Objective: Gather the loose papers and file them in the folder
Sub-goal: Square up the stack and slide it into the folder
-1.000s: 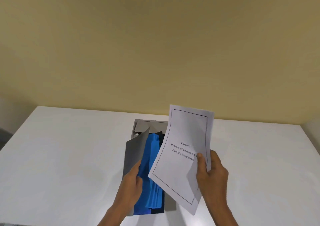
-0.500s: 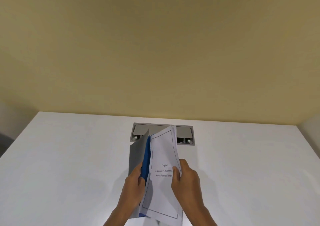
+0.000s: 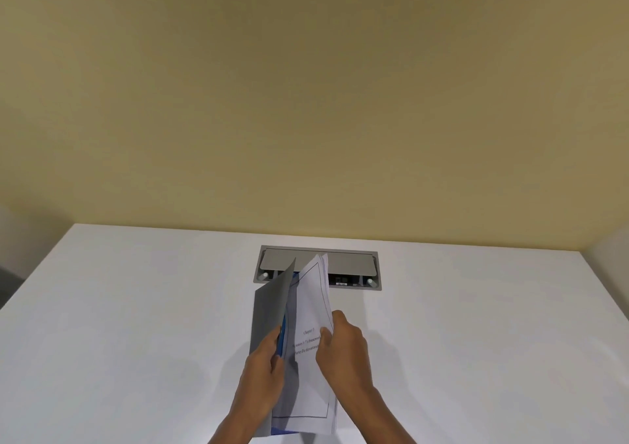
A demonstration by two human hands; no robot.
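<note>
A grey folder (image 3: pixel 270 311) with blue inner pockets lies at the table's near middle, its front cover lifted. My left hand (image 3: pixel 263 370) grips that cover's edge and holds it up. The white printed papers (image 3: pixel 311 311), with a thin border and a short title, stand almost upright inside the folder's opening. My right hand (image 3: pixel 342 346) pinches their right edge about halfway up. The folder's back half is hidden behind the papers.
A white table (image 3: pixel 136 324) fills the lower view, with a yellow wall behind it. A grey recessed cable box (image 3: pixel 354 266) with a lid is set into the table just beyond the folder.
The papers, held out to the right of the open folder a second ago, have swung left into it. The cover has closed partway over the blue pockets.
</note>
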